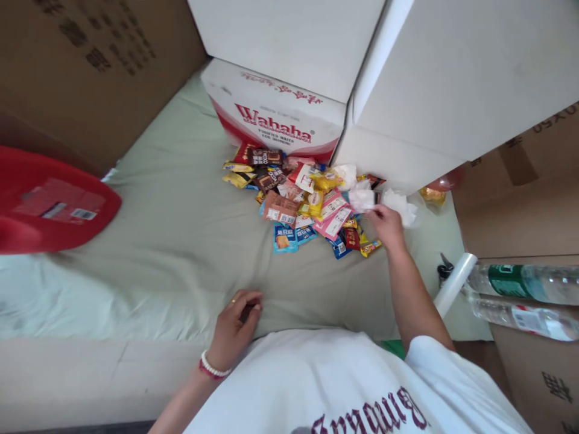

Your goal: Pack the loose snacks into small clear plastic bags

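My right hand (389,228) reaches to the right side of a heap of small wrapped snacks (312,202). Its thumb and fingers pinch the edge of a white packet (360,199); what is printed on it is too blurred to read. Crumpled white wrapping (400,206) lies just beyond the fingers. Pink packets (333,218) and a dark red packet (351,239) are close by on the left. My left hand (237,322) rests near the front edge of the green sheet, fingers loosely curled, thumb apart from them, with nothing seen in it.
A white and red Wahaha carton (275,120) stands behind the heap, with white boxes (407,90) above and beside it. A red plastic object (49,199) is at left. On the right are plastic bottles (511,280), a clear roll (456,283) and brown cartons (520,199).
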Demonstrator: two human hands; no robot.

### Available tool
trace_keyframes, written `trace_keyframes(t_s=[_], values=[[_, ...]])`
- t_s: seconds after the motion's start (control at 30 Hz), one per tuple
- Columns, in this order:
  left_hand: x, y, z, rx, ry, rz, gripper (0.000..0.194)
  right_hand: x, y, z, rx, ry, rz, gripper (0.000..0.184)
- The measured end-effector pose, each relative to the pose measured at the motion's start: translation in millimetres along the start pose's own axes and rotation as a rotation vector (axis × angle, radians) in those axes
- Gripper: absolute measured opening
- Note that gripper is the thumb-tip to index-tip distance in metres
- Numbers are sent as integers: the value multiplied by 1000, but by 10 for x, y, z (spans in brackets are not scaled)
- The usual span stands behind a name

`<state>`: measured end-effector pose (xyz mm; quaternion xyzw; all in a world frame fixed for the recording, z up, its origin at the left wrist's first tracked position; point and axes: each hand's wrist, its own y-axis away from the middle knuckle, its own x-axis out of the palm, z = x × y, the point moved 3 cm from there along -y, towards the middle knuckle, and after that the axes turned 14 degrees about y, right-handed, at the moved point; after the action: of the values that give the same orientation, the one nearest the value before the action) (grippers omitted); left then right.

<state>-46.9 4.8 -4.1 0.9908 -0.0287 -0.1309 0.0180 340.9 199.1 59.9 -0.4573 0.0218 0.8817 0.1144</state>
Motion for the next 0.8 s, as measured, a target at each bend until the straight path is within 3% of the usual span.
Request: trace_keyframes(t_s=[0.07, 0.1, 0.17, 0.27, 0.33, 0.4, 0.5, 0.63, 0.8], values=[[4, 45, -44, -27, 56, -27, 21, -192, 240, -10, 117, -213, -86, 30], [33, 44, -93, -31, 92, -15, 20, -232, 407, 14, 174, -325, -51, 33], [150, -16, -257, 0, 180, 56, 20, -171, 802, 146, 258, -521, 158, 39], [403, -219, -574, 136, 292, 156, 28, 119, 1387, 462, 313, -692, 559, 43], [573, -369, -709, 178, 318, 192, 38, 303, 1645, 639, 332, -771, 716, 44], [719, -474, -742, 139, 361, 253, 22, 432, 1775, 749, 351, -851, 776, 44], [825, -511, -650, -61, 529, 233, 25, 535, 1824, 809, 324, -918, 704, 41], [824, -443, -525, -260, 748, 205, 35, 629, 1846, 771, 202, -774, 544, 40], [532, -409, -303, -385, 808, -21, 40, 648, 1764, 492, 437, -825, 339, 39]])
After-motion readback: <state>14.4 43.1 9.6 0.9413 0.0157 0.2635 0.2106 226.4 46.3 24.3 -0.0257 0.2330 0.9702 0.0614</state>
